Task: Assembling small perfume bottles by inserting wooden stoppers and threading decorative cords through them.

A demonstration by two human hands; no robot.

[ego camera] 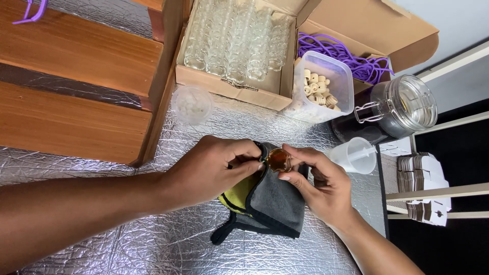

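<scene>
Crinkled silver foil-covered table [153, 244] is carrying everything; a brown wooden slatted structure [76, 102] is sitting at the left. An open brown cardboard box [229, 84] is holding rows of small clear glass bottles [237, 38], all looking empty. A second cardboard box [387, 30] behind it is holding purple cords [346, 58]. A clear glass clip-top jar [402, 107] is lying on its side, contents unclear. A clear rectangular plastic tub [326, 86] is holding small pale cork stoppers [318, 86]. A small clear plastic measuring cup [356, 155] and a round clear plastic cup [192, 104] are standing near the hands. A stack of white cardboard tags [423, 178] is sitting at the right.

Both hands are meeting over a grey and yellow folded microfibre cloth [275, 203]. The left hand [214, 170] is pinching the cloth edge against a small glass bottle of amber liquid [279, 160]; the right hand [321, 183] is closing its fingertips around that bottle. One bottle looks filled and is probably being wiped; the boxed bottles seem yet to be filled.
</scene>
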